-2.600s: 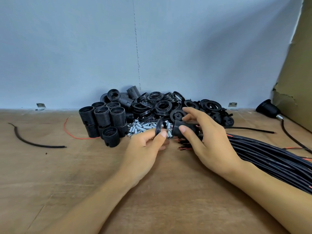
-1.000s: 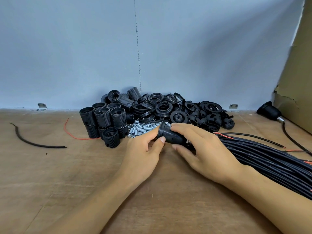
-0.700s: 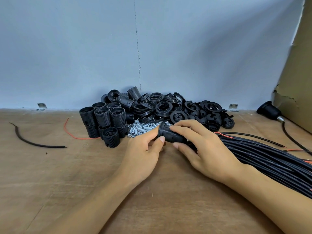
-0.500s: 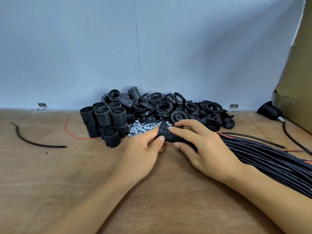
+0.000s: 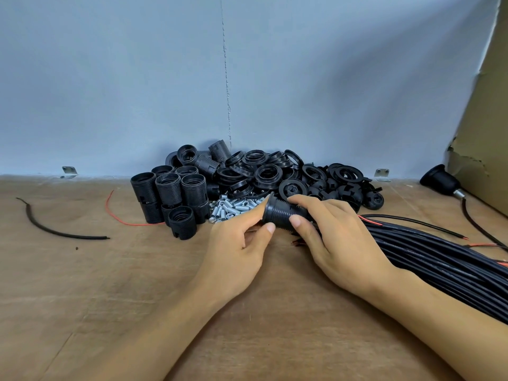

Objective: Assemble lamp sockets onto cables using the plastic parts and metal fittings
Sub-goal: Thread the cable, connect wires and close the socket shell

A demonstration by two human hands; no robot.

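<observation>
A black threaded lamp socket [image 5: 283, 211] with a ring at its left end lies sideways just above the wooden table [image 5: 110, 284]. My left hand [image 5: 236, 254] pinches the ring end between thumb and forefinger. My right hand [image 5: 338, 237] wraps the socket's body from the right, covering its far end. Behind them lie black threaded socket barrels [image 5: 170, 193], black rings and caps [image 5: 277, 174] and a small heap of silver metal fittings [image 5: 233, 209]. A thick bundle of black cables [image 5: 439, 259] runs off to the right.
A finished socket on a cable [image 5: 439, 178] lies at the far right beside a cardboard sheet [image 5: 483, 127]. A short black cable offcut [image 5: 55, 229] and a red wire [image 5: 121, 215] lie at the left. A blue-grey wall closes the back.
The ring held apart in my left hand is now on the socket's end. Both hands have stayed on the socket, which has shifted slightly, over the last second.
</observation>
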